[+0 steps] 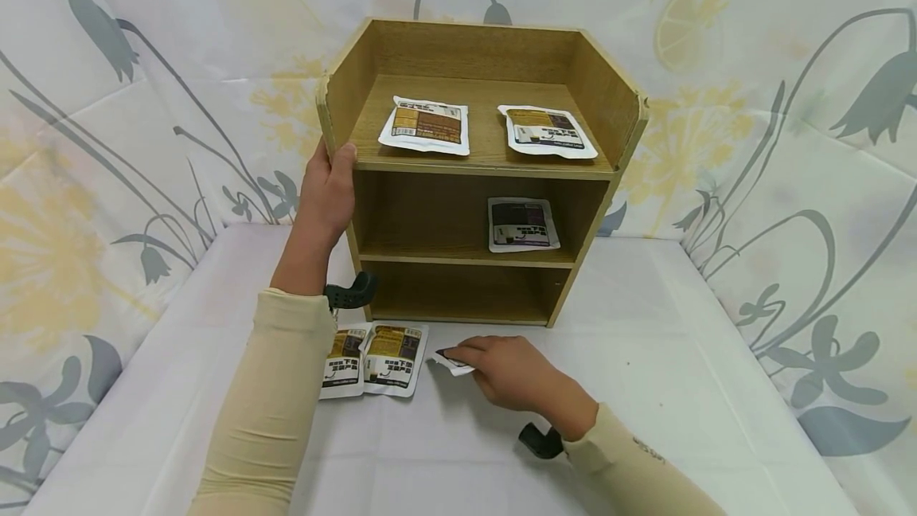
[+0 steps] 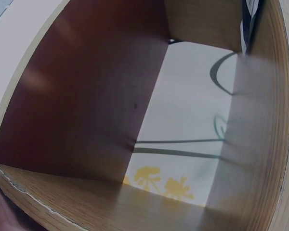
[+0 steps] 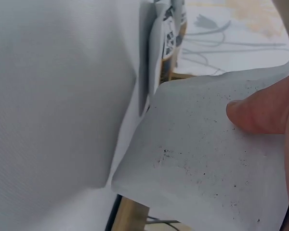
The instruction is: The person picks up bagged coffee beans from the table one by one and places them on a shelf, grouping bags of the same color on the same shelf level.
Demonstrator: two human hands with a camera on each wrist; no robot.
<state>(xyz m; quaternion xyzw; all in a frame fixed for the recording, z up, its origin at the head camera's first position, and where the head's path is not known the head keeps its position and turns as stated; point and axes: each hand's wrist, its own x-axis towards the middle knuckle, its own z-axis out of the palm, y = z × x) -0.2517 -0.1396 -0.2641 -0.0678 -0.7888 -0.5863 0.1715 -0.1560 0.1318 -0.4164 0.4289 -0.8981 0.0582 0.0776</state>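
Observation:
My left hand grips the left side of the wooden shelf, its thumb at the front edge. In the left wrist view only a bit of that hand shows beside the shelf's edge. My right hand pinches a flat white packet just above the table, in front of the shelf. The right wrist view shows the thumb against the packet's plain, speckled white face; the fingers behind are mostly hidden. Left of it lie two printed packets, the nearer one overlapping the other.
On the shelf's top board lie a brown-labelled packet and a yellow-and-black one. A dark-labelled packet stands in the middle compartment, toward the right. A white cloth covers the table, and flowered cloth hangs behind.

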